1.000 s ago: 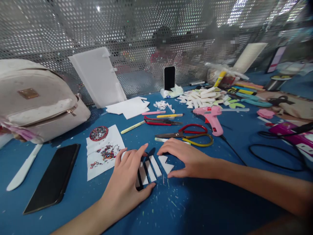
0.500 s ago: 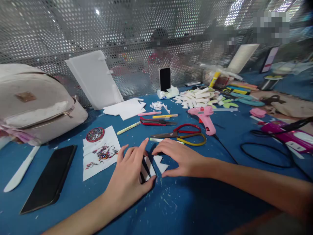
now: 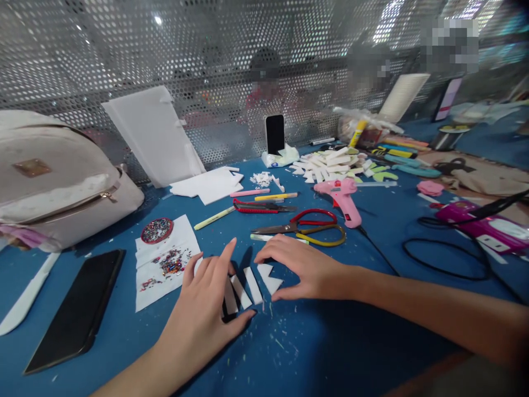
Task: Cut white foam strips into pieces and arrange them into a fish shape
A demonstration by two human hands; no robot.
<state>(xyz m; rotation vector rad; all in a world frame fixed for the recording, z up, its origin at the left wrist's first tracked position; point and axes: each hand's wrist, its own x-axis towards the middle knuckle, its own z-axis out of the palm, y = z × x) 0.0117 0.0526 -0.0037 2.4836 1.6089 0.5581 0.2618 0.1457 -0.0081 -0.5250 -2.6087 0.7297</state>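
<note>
Several white strips (image 3: 253,285) lie side by side on the blue table, next to a notched white piece (image 3: 270,279). My left hand (image 3: 210,295) is over the left strips, fingers apart, partly hiding them. Just right of the notched piece, my right hand (image 3: 300,268) rests with thumb and fingers spread around it, gripping nothing. Beyond the hands lie scissors (image 3: 281,228) with red and yellow handles, a red cutter (image 3: 256,207) and a pink glue gun (image 3: 342,199). Paper with colourful beads (image 3: 171,262) is to the left.
A black phone (image 3: 76,309), a white knife (image 3: 31,292) and a pale backpack (image 3: 61,182) occupy the left. White offcuts (image 3: 330,164) are piled at the back. On the right are a purple device (image 3: 481,223) and black cable (image 3: 448,277). A perforated metal screen (image 3: 223,71) stands behind.
My left hand has shifted left and its grasp has widened, uncovering more of the strips, which now lie with gaps between them. My right hand stays around the notched piece. The view has shifted slightly.
</note>
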